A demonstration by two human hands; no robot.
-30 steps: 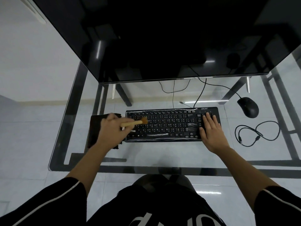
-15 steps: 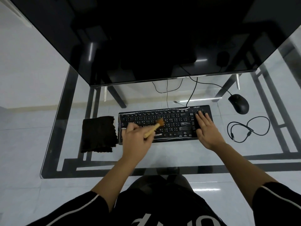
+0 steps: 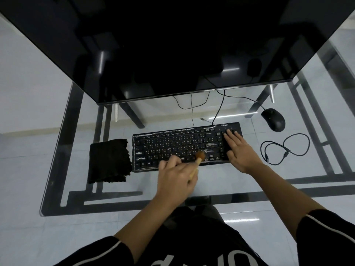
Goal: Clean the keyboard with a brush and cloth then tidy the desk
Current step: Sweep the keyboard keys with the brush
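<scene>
A black keyboard (image 3: 178,146) lies in the middle of the glass desk (image 3: 192,181). My left hand (image 3: 175,179) grips a small wooden brush (image 3: 197,160) at the keyboard's front edge, with the brown bristles on the lower right keys. Flat on the number pad at the keyboard's right end rests my right hand (image 3: 241,150), fingers spread, holding nothing. A dark folded cloth (image 3: 109,160) sits just left of the keyboard.
A large dark monitor (image 3: 172,45) overhangs the back of the desk. A black mouse (image 3: 273,120) and a looped black cable (image 3: 284,148) lie to the right of the keyboard. Cables run from the keyboard back under the monitor.
My left hand has swept the brush rightward along the keyboard, from the left end beside the cloth to the lower right keys. My right hand has stayed on the number pad.
</scene>
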